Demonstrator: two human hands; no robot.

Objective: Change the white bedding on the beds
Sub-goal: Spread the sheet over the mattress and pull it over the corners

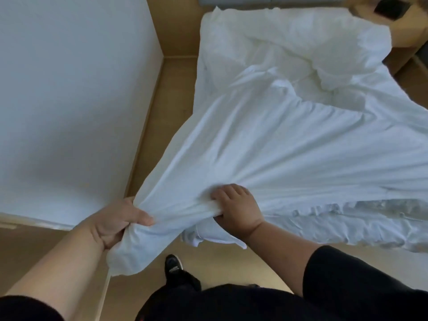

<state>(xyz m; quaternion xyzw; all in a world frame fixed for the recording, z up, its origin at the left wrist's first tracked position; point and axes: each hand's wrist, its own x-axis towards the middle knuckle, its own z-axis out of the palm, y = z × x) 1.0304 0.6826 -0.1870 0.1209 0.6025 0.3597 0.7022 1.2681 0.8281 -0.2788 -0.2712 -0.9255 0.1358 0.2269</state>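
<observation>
Head view: both hands gripping a gathered white sheet at the foot of the right-hand bed.

Left hand is clenched round a bunched end of the white sheet, thumb on top, with a loose tail of fabric hanging below the fist. Right hand grasps a fold of the same sheet just beside it, fingers curled into the cloth. Sheet is drawn taut in radiating creases from the two hands up across the bed, its near corner lifted off the mattress edge. Rumpled bedding lies heaped toward the head end. Second bed sits to the left, across a strip of tan floor. One black shoe stands on the floor below the hands. Black sleeves cover both upper arms.
</observation>
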